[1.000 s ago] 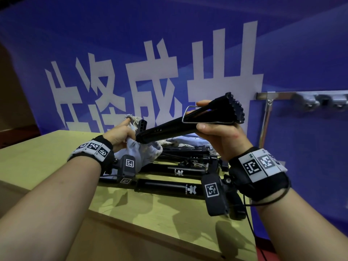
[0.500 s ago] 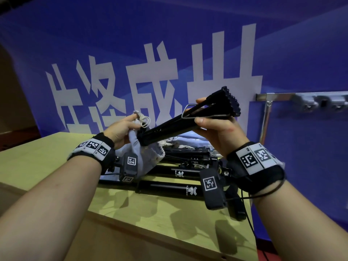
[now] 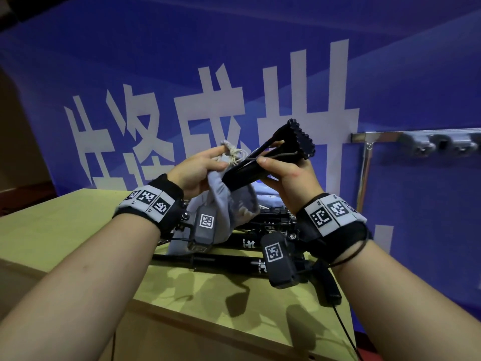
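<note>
Head view: left hand (image 3: 197,173) pinched open the mouth of the grey drawstring cloth pouch (image 3: 223,204) so right hand (image 3: 291,181), fingers clamped round the folded black tripod (image 3: 244,174), could slide it inside.

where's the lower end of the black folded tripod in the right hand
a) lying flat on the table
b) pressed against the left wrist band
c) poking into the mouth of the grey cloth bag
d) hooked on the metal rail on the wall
c: the right hand grips the black folded tripod, whose lower end slants down into the mouth of the grey cloth bag. The left hand holds the bag by its drawstring edge, above the table.
</note>
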Tool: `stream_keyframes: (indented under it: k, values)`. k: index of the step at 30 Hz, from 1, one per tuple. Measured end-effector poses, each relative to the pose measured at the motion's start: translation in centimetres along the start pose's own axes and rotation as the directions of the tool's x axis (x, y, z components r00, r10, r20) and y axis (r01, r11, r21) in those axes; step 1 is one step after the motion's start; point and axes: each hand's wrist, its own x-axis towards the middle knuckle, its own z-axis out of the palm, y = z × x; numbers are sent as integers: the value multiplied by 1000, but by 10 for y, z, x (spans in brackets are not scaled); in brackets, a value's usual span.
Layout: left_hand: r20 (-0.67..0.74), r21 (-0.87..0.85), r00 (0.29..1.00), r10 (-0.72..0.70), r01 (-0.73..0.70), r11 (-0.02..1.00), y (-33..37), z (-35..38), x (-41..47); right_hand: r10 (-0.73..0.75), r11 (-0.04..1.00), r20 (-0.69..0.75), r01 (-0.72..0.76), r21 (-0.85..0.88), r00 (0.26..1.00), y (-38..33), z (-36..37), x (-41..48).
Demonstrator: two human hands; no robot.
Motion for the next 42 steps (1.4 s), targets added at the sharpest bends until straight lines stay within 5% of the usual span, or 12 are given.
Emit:
stream_keyframes:
  k: [10, 19, 26, 32, 42]
  values:
    - [171, 5, 981, 90, -92, 996, 23, 24, -3, -124, 964, -13, 118, -238, 992, 5, 10, -2]
    - [-21, 262, 982, 187, -175, 949, 33, 48, -6, -107, 850, 70, 128, -511, 992, 4, 15, 1]
    - [-11, 241, 979, 204, -195, 951, 35, 50, -10, -51, 832, 176, 140, -538, 983, 0, 8, 2]
    - [67, 260, 980, 185, -196, 945, 29, 48, -15, -43, 941, -6, 39, -335, 999, 1, -14, 10]
    - [104, 253, 983, 149, -171, 952, 28, 52, -19, -145, 793, 19, 128, -596, 989, 6, -10, 19]
